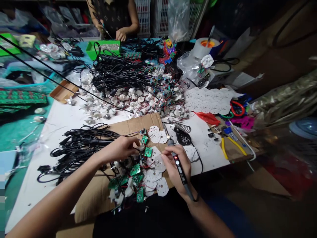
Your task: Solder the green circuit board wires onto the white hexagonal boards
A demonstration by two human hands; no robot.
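My right hand (pixel 178 161) is wrapped around a soldering iron (pixel 182 173) with a red light and buttons on its handle; its metal tip points up and away from me. To its left, the fingers of my left hand (pixel 123 147) are closed over small parts beside a green circuit board (pixel 148 152). What they pinch is hidden. Several more small boards with red wires and white pieces lie below that hand. White perforated discs (pixel 162 186) run along the right of the boards. Cardboard (pixel 141 122) lies under this work. Bundled black cables (pixel 81 145) stretch out left of my left hand.
A heap of white motor-like parts (pixel 128 99) and black cords (pixel 121 72) fills the table's middle. Yellow-handled pliers (pixel 232 147), a coiled spring holder (pixel 182 128) and a sheet of white discs (pixel 210 100) are on the right. Across the table, another person's hands (pixel 121 34) work near a green bin (pixel 90 49).
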